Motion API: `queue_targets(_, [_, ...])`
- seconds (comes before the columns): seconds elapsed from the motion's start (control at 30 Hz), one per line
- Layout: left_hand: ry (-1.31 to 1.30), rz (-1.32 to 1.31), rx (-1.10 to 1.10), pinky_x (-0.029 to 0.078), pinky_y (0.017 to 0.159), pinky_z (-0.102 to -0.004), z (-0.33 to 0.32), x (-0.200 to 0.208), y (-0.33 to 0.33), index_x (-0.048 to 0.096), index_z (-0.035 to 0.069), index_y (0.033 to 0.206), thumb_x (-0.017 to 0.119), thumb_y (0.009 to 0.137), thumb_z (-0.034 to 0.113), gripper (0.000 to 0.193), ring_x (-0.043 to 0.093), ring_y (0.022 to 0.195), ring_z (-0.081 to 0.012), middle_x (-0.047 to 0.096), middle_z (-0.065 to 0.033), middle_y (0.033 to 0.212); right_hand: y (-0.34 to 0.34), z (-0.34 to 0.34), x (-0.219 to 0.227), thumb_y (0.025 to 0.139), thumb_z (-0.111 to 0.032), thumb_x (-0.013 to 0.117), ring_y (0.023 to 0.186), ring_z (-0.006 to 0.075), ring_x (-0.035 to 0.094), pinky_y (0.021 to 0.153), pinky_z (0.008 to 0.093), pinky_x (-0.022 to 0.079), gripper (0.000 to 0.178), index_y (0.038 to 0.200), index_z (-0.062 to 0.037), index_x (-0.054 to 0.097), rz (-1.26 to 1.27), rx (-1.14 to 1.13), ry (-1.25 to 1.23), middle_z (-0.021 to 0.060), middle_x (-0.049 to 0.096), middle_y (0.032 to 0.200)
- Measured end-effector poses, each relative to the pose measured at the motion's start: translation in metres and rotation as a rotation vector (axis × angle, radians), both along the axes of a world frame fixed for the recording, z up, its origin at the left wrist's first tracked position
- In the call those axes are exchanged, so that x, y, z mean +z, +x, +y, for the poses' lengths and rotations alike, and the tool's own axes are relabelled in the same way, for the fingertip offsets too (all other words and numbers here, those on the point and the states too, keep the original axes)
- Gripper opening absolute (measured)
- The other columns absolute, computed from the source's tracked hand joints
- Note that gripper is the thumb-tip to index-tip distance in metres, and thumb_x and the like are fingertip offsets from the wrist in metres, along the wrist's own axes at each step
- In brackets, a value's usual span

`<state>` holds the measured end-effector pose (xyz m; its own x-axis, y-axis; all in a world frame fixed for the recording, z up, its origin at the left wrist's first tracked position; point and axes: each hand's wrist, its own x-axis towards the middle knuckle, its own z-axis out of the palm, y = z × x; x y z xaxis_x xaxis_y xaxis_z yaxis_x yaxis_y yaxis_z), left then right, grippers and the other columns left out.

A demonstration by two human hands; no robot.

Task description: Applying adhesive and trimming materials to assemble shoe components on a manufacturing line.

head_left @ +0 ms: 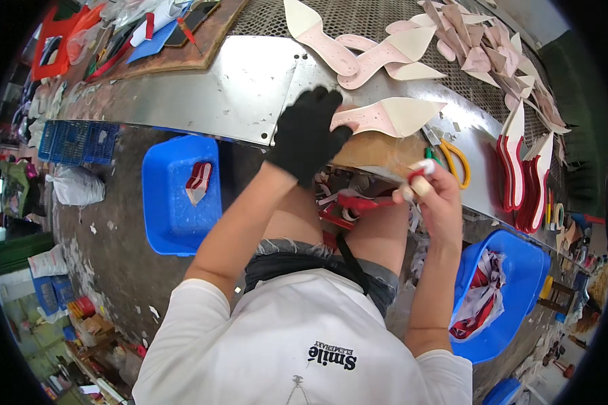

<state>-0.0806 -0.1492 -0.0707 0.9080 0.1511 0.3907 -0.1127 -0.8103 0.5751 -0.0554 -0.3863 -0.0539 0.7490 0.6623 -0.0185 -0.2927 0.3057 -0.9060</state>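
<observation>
The gloved left hand [309,132] is pressing flat, fingers open, on a pink shoe insole [385,116] at the metal desk's [216,94] near edge. The right hand [434,192] is gripping a small brush [420,177], just right of it. Blue tubs [175,202] are flanking the person.

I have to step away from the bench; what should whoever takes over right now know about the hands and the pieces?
Left hand, in a black glove, presses a pink pointed shoe insole at the metal bench edge.
Right hand, bare, pinches a small red-and-white tool.
Done, it seems: red-edged insoles stacked at right.
Left: a heap of pink insoles on the mesh.
Yellow-handled scissors lie nearby; blue bins flank the knees.
</observation>
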Motion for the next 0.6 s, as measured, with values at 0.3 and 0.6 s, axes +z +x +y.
queue_targets(0.3, [-0.605, 0.446, -0.139, 0.049, 0.070, -0.0305, 0.021, 0.007, 0.032, 0.067, 0.002, 0.090, 0.073, 0.072, 0.028, 0.032, 0.061, 0.075, -0.0184, 0.064, -0.0107, 0.079, -0.005, 0.003, 0.000, 0.089, -0.012, 0.060, 0.049, 0.0055, 0.050, 0.043, 0.0176, 0.037, 0.011, 0.097, -0.0042, 0.063, 0.106, -0.247, -0.331, 0.0027, 0.062, 0.072])
queue_targets(0.6, [-1.155, 0.150, -0.039, 0.046, 0.084, -0.0286, -0.014, -0.003, -0.017, 0.055, -0.002, 0.118, 0.074, 0.076, 0.014, 0.049, 0.058, 0.095, -0.0133, 0.065, -0.0068, 0.102, -0.004, 0.035, 0.007, 0.075, -0.001, 0.067, 0.071, 0.0158, 0.059, 0.063, 0.0262, 0.046, 0.015, 0.089, 0.0029, 0.065, -0.599, -0.383, -0.600, 0.0091, 0.062, 0.091])
